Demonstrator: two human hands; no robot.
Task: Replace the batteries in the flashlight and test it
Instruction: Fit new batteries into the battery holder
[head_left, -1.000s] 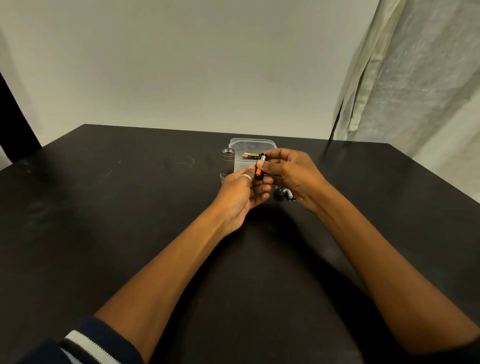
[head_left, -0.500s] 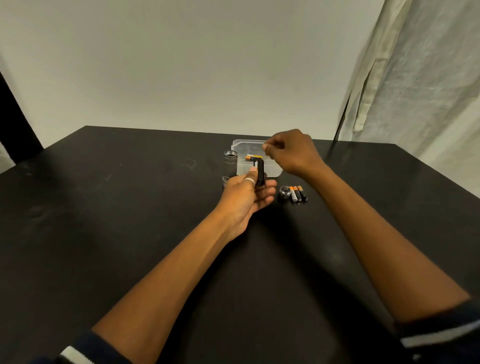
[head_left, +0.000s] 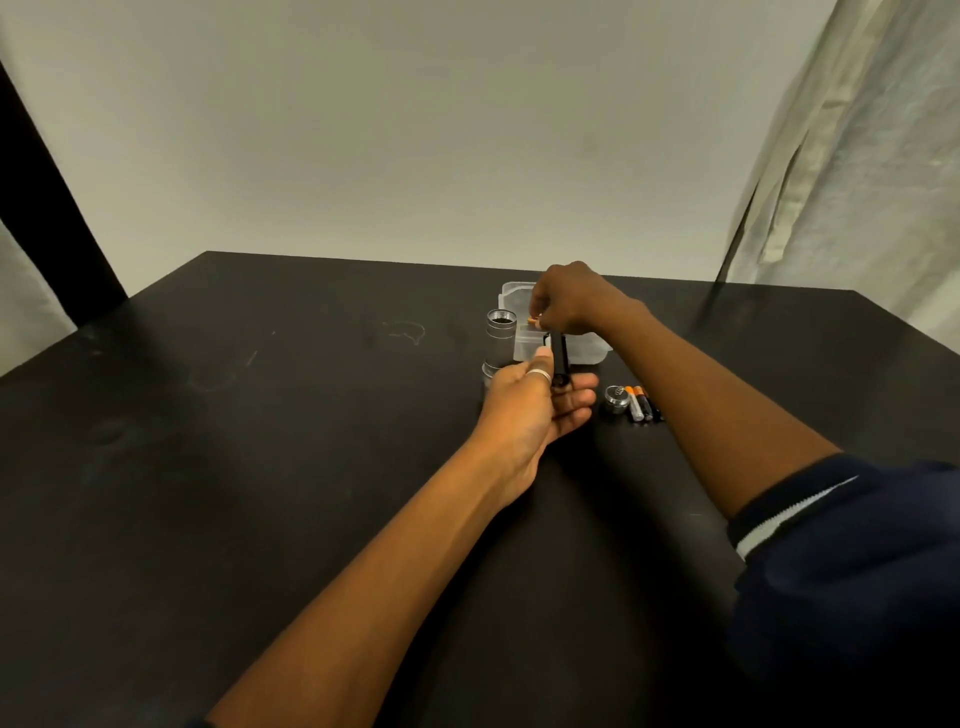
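My left hand (head_left: 532, 402) holds a black battery holder (head_left: 559, 361) upright between thumb and fingers. Above the clear plastic box (head_left: 587, 349), my right hand (head_left: 569, 301) pinches an orange-tipped battery (head_left: 533, 321) at its fingertips. The silver flashlight body (head_left: 500, 340) stands upright with its open threaded end up, just left of the box. To the right of my left hand, the silver end cap (head_left: 616, 398) lies on the black table (head_left: 260, 441), with three loose batteries (head_left: 643, 403) side by side against it.
A pale curtain (head_left: 852, 156) hangs at the far right behind the table. At the far left a dark post (head_left: 47, 208) leans. The wall (head_left: 415, 130) stands close behind the table's back edge.
My right hand left the holder, reached back over the plastic box and now pinches a battery there. My left hand stays with the holder upright.
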